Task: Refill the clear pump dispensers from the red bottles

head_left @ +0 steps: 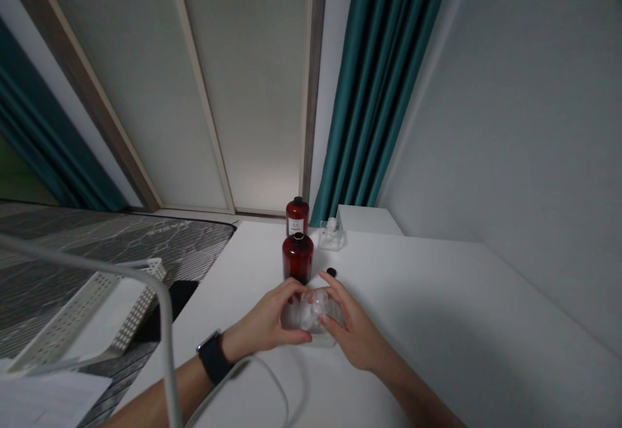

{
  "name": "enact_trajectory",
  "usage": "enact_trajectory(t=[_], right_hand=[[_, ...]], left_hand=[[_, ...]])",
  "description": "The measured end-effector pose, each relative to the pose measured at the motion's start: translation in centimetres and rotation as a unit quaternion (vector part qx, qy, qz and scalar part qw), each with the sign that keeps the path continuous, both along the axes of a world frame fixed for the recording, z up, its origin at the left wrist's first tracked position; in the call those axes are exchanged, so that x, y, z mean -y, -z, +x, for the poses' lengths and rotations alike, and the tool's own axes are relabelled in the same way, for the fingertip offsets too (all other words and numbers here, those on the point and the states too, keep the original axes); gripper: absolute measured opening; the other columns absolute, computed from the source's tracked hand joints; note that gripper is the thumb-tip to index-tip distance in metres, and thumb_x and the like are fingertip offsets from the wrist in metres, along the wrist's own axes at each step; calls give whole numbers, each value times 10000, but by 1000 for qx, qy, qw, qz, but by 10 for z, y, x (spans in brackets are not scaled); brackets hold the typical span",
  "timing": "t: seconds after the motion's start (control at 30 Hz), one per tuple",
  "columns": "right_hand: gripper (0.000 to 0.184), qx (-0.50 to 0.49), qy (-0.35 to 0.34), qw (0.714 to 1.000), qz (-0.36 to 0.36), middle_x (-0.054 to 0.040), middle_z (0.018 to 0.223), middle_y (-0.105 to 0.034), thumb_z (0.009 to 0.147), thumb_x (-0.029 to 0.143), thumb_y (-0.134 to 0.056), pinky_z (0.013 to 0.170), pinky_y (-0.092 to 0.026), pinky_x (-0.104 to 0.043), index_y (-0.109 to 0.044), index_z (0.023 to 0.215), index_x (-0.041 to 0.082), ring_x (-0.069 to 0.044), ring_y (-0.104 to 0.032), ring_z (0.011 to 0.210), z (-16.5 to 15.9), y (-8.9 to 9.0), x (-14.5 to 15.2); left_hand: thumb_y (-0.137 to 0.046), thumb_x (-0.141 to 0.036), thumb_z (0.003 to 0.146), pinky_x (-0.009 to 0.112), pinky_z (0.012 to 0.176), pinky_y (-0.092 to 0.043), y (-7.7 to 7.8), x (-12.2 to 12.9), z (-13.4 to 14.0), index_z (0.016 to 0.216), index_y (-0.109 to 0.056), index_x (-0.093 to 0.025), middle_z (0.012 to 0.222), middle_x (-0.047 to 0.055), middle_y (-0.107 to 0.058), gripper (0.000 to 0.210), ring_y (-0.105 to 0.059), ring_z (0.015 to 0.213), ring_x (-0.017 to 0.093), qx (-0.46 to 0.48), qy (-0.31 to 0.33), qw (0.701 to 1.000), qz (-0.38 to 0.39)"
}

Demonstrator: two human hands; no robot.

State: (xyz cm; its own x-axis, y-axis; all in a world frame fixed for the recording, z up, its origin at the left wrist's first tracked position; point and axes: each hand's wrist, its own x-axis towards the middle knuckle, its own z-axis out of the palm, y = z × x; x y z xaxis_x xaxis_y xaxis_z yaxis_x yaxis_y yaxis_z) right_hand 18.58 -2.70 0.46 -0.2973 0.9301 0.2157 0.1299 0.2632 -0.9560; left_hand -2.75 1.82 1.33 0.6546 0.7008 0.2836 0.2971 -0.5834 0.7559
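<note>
Between my two hands, low over the white table [418, 324], is a clear, rounded container [313, 313] that looks whitish inside; its exact kind is hard to make out. My left hand [276, 315] curls around its left side, thumb in front. From the right, my right hand [352, 324] holds it with thumb and fingers curved about it. Just beyond my fingers stands an open-necked dark red bottle [297, 259], with a small black cap [331, 272] lying to its right.
A second red bottle [297, 215] with a white label and black cap stands behind. Right of it are a clear square dish [330, 239] and a white box [369, 220]. A grey cable [165, 311] crosses at left, near a white perforated basket [63, 324]. A wall borders the right.
</note>
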Motion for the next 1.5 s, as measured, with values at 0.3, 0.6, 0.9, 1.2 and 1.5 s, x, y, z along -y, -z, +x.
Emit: enact_trajectory(t=[0.3,0.6,0.9,1.2,1.5], right_hand=[[683,5,54,999,7,-65,1217,-591,891,183,-543,1042,-400,-382,-275,1513,274,-204,-567,1148,-10,11,3],[659,-6,39,999,-7,-62,1217,-596,888,213,-571,1058,-389,-398,-310,1489,279,-211,-555,1184,-7,3,0],[732,-107,88,990,10,-97,1202,-626,914,379,-578,951,-479,-349,-178,1512,244,-194,-631,1076,28,-14,-17],[783,-25,237,968,81,-110,1125,-695,900,401,-577,1075,-391,-436,-161,1523,177,-204,-614,1147,85,5,-55],[884,-56,236,968,60,-159,1242,-666,872,480,-610,1091,-377,-467,-128,1539,157,-226,-567,1242,87,19,-76]], left_hand=[[-720,-503,777,342,801,-484,-1,6,1,1135,-529,-184,1097,81,-594,517,-576,929,229,-5,-15,1000,-2],[-694,-512,780,352,811,-488,1,3,3,1119,-530,-186,1094,76,-596,498,-582,930,236,-13,-24,1000,5],[-414,-295,972,345,816,-504,-5,7,-4,1192,-492,-194,1064,87,-606,254,-595,902,214,-7,-45,993,105],[-453,-240,959,270,725,-521,-6,5,-1,1109,-549,-205,1003,69,-632,182,-610,787,167,-51,19,986,156],[-452,-221,954,249,687,-502,-6,5,0,1074,-564,-202,933,56,-628,165,-608,757,165,-69,32,983,169]])
